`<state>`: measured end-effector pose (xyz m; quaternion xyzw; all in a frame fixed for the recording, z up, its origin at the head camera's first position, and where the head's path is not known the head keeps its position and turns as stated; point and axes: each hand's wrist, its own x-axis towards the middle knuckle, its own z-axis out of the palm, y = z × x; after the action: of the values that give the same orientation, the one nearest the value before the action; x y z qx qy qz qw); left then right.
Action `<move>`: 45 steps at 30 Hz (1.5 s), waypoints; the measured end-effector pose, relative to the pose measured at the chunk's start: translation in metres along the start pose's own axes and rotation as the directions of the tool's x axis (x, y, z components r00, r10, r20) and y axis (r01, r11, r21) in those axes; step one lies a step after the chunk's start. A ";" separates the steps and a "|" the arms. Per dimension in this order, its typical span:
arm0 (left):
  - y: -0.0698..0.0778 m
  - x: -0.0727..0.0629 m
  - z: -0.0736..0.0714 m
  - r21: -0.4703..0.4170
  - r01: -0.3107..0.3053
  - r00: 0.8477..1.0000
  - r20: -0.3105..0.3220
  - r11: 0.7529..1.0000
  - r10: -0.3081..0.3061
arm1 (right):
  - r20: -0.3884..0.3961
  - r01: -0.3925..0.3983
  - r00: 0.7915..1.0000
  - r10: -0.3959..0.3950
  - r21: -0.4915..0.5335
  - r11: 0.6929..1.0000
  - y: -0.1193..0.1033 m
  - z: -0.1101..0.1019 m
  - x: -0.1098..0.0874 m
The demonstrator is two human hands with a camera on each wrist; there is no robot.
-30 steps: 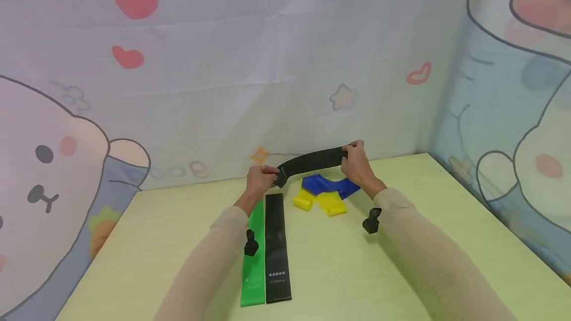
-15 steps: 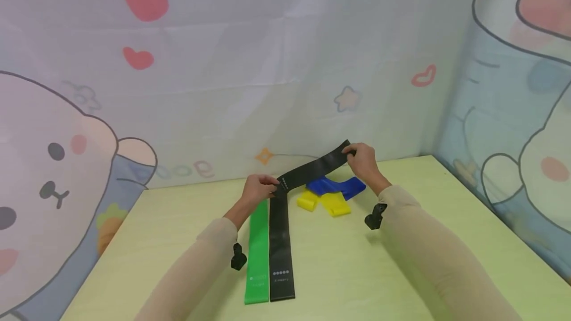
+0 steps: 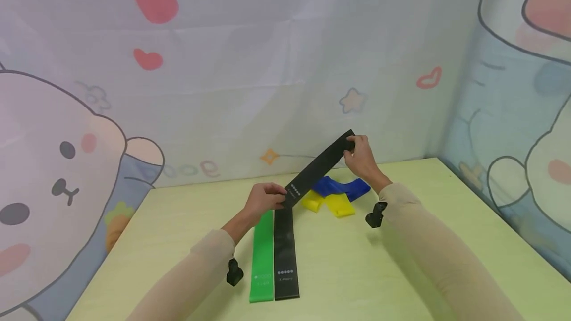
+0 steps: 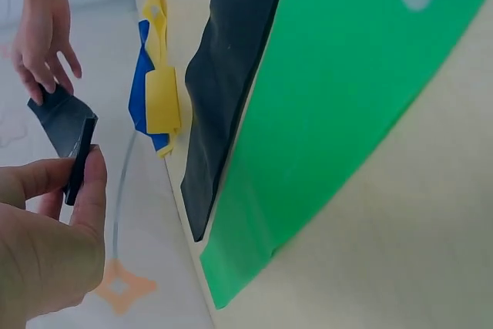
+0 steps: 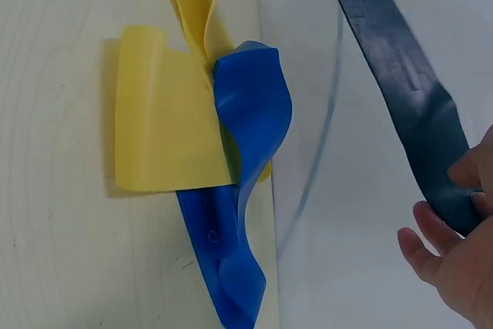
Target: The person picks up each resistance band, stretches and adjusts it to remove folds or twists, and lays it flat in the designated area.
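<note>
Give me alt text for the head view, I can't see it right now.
Two hands hold a black resistance band stretched in the air: the left hand pinches its lower end, the right hand its raised end. Below, on the pale table, a green band and another black band lie flat side by side, with crumpled yellow and blue bands behind.

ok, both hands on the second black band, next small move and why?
Probably lower it flat beside the laid-out black rubber band. The left hand pinches one end of the stretched black rubber band near that strip's far end, while the right hand holds the other end raised, above the crumpled blue band and yellow band. The green band already lies flat alongside.
</note>
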<state>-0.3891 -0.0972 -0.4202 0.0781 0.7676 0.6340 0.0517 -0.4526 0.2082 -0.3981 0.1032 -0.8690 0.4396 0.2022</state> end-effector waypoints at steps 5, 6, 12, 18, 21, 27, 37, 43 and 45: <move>-0.005 -0.013 0.004 -0.027 0.018 0.999 0.051 0.999 -0.016 | 0.027 0.018 0.999 -0.018 0.012 1.000 -0.003 0.003 0.001; -0.007 -0.016 0.005 -0.025 0.013 0.998 0.067 1.000 -0.011 | 0.031 0.020 0.999 -0.020 0.013 1.000 -0.004 0.004 0.001; -0.006 -0.029 0.016 -0.009 -0.015 0.987 0.157 1.000 0.016 | 0.042 0.016 0.999 -0.017 0.014 1.000 -0.006 0.006 -0.001; -0.001 -0.040 0.022 -0.028 -0.009 0.981 0.195 1.000 0.014 | 0.026 0.046 0.999 -0.047 0.038 0.998 -0.011 0.009 0.000; -0.001 -0.044 0.023 -0.043 -0.002 0.982 0.186 0.999 0.010 | 0.019 0.052 0.998 -0.053 0.052 0.997 -0.014 0.011 0.001; -0.002 -0.054 0.022 -0.068 0.015 0.984 0.179 0.998 -0.002 | 0.050 0.023 0.998 -0.027 0.093 0.995 -0.020 0.019 0.005; 0.004 -0.064 0.028 -0.088 0.045 0.970 0.241 0.995 -0.023 | 0.091 -0.049 0.995 0.026 0.263 0.963 -0.023 0.025 0.005; 0.006 -0.066 0.029 -0.147 0.083 0.972 0.230 0.986 -0.048 | 0.118 -0.086 0.992 0.048 0.351 0.932 -0.025 0.031 0.007; 0.005 -0.068 0.029 -0.155 0.080 0.974 0.222 0.985 -0.045 | 0.136 -0.104 0.989 0.055 0.378 0.920 -0.027 0.034 0.007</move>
<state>-0.3171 -0.0804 -0.4219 0.1185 0.7052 0.6801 0.1617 -0.4578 0.1650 -0.3940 0.1322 -0.7805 0.6018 0.1061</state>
